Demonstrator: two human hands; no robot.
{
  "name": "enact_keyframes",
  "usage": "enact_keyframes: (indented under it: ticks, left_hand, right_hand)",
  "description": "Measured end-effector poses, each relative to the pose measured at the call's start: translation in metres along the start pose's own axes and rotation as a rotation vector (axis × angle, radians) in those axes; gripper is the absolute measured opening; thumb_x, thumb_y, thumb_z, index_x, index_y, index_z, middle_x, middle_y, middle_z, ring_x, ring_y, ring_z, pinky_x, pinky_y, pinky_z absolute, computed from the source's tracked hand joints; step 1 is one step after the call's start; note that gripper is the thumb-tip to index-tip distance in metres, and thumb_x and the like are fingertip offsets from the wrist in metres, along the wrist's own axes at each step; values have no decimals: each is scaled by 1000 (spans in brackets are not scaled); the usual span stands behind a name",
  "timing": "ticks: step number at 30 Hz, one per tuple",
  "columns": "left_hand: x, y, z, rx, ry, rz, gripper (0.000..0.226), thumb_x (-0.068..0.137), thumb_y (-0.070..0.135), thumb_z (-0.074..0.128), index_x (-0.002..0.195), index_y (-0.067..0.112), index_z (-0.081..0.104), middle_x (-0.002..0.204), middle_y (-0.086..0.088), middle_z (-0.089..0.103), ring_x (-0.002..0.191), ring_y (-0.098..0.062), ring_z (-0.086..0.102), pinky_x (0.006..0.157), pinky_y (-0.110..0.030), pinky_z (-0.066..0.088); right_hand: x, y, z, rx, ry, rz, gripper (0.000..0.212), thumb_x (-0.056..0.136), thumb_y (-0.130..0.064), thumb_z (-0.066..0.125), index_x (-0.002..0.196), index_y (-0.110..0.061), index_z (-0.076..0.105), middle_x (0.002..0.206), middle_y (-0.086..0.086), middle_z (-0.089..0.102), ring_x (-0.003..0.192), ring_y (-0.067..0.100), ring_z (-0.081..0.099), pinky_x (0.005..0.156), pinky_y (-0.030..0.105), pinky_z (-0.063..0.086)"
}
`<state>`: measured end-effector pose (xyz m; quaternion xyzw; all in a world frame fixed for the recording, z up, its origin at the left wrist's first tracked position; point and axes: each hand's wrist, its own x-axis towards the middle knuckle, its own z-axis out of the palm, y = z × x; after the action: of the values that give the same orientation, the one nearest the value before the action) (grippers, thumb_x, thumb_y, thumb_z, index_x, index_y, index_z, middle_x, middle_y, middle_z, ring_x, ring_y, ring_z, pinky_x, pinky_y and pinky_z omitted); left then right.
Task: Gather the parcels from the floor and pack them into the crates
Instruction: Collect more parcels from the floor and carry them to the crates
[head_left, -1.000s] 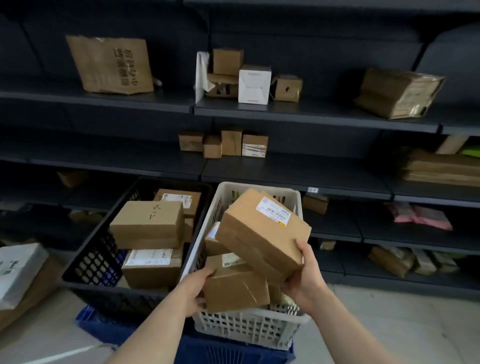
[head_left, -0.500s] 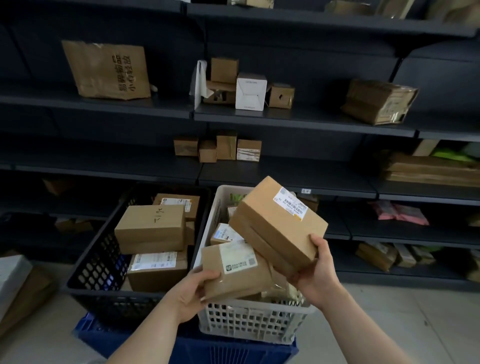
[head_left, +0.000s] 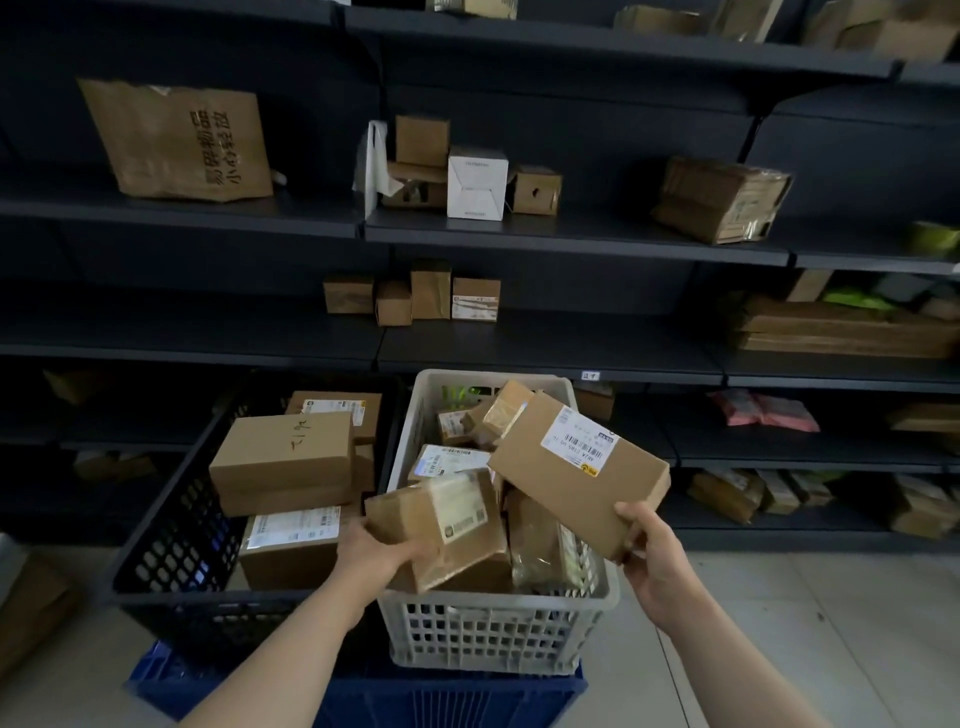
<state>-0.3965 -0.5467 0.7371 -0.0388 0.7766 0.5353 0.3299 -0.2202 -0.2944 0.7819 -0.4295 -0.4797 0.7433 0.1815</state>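
Note:
A white crate (head_left: 498, 631) full of several brown parcels stands before me on a blue crate (head_left: 447, 699). My right hand (head_left: 657, 564) grips the near corner of a flat brown parcel (head_left: 576, 475) with a white label, held tilted over the white crate's right side. My left hand (head_left: 371, 553) holds a smaller labelled parcel (head_left: 441, 525), blurred, at the crate's near left. To the left, a black crate (head_left: 171, 551) holds several bigger brown boxes (head_left: 283, 460).
Dark shelving (head_left: 545, 353) runs behind the crates, with small boxes (head_left: 475, 179), a brown paper bag (head_left: 179, 140) and flat cartons (head_left: 841, 330) on it. Grey floor (head_left: 810, 639) lies to the right. More packages lie at the far left edge on the floor.
My right hand has swung the flat parcel flatter and to the right. My left hand has moved the smaller parcel up and toward the crate's middle.

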Motion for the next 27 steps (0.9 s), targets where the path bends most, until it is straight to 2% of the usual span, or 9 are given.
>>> enact_keyframes:
  ticks: [2, 5, 7, 9, 13, 16, 19, 21, 27]
  left_hand:
    - [-1, 0, 0, -163, -72, -140, 91, 63, 39, 88, 138, 14, 44, 117, -10, 62, 105, -26, 60, 93, -42, 51]
    - [-2, 0, 2, -234, -128, -223, 74, 69, 47, 82, 128, 13, 52, 112, -14, 64, 102, -30, 61, 88, -41, 53]
    - [-1, -2, 7, -256, -148, -252, 63, 76, 45, 78, 124, 13, 51, 109, -15, 63, 101, -32, 61, 90, -44, 53]
    - [0, -2, 14, -268, -147, -280, 60, 77, 43, 77, 122, 14, 49, 111, -17, 61, 104, -34, 60, 95, -46, 51]
    - [5, -5, 26, -335, -142, -314, 55, 80, 42, 76, 119, 13, 51, 113, -20, 61, 106, -36, 60, 92, -48, 53]
    - [12, -9, 31, -348, -110, -332, 71, 73, 40, 81, 129, 12, 47, 113, -21, 62, 103, -36, 63, 81, -47, 58]
    - [12, -8, 33, -347, -78, -332, 76, 74, 39, 80, 133, 15, 38, 112, -22, 59, 102, -38, 61, 83, -50, 57]
    - [10, -4, 33, -343, -92, -300, 80, 74, 44, 78, 136, 22, 32, 116, -22, 57, 102, -40, 61, 76, -49, 58]
    - [6, 26, 26, -387, -158, -82, 46, 93, 49, 48, 129, 22, 46, 114, -17, 59, 102, -33, 57, 71, -39, 50]
  right_hand:
    - [0, 1, -4, -20, -3, 20, 33, 90, -16, 60, 121, -6, 54, 94, 8, 60, 82, 22, 51, 68, 32, 39]
    - [0, 7, -7, -83, -15, 111, 39, 87, -22, 65, 121, -8, 50, 107, 12, 63, 97, 27, 58, 87, 40, 46]
    - [-1, 13, -3, -131, -2, 158, 44, 85, -27, 69, 120, -8, 49, 107, 13, 62, 95, 28, 59, 83, 38, 46]
    - [-1, 18, 3, -115, 5, 199, 45, 84, -32, 68, 119, -10, 50, 107, 13, 63, 96, 29, 60, 82, 37, 48]
    - [2, 24, 10, 14, -27, 271, 46, 80, -39, 68, 116, -16, 53, 112, 16, 67, 105, 36, 63, 107, 54, 39]
    - [1, 23, 6, 42, -21, 279, 52, 82, -37, 66, 126, -12, 50, 113, 17, 65, 103, 35, 62, 99, 50, 46]
    - [3, 17, -4, 50, -39, 220, 56, 85, -33, 62, 133, -5, 49, 113, 18, 62, 93, 31, 60, 72, 38, 50]
    - [8, 9, -9, 57, -53, 155, 53, 87, -33, 60, 130, -3, 52, 112, 19, 62, 93, 31, 59, 76, 37, 50]
    - [29, -30, -5, 156, -11, 11, 55, 87, -43, 56, 127, -4, 57, 101, 13, 64, 84, 26, 61, 69, 35, 49]
